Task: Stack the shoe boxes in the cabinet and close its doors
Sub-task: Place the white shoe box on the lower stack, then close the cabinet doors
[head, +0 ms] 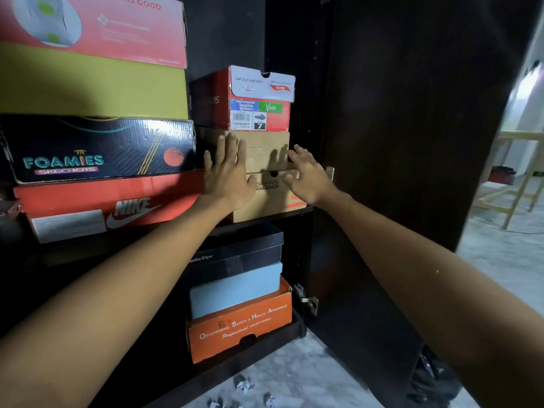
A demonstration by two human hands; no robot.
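At far left on the cabinet's upper shelf [265,217], a pink box [117,28], yellow box [94,89], black Foamies box [97,148] and red Nike box [97,201] sit stacked. My left hand [228,172], fingers straight and spread, presses flat on two tan boxes [262,148]; a red Skechers box [244,101] tops them. My right hand [307,176], fingers apart, touches their right edge. The cabinet door [412,113] stands open at right.

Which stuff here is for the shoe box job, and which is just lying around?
For the job: tan Skechers box, plain brown box, red Skechers box, cabinet door, left hand, right hand.

Lying about: crumpled paper, wooden frame.
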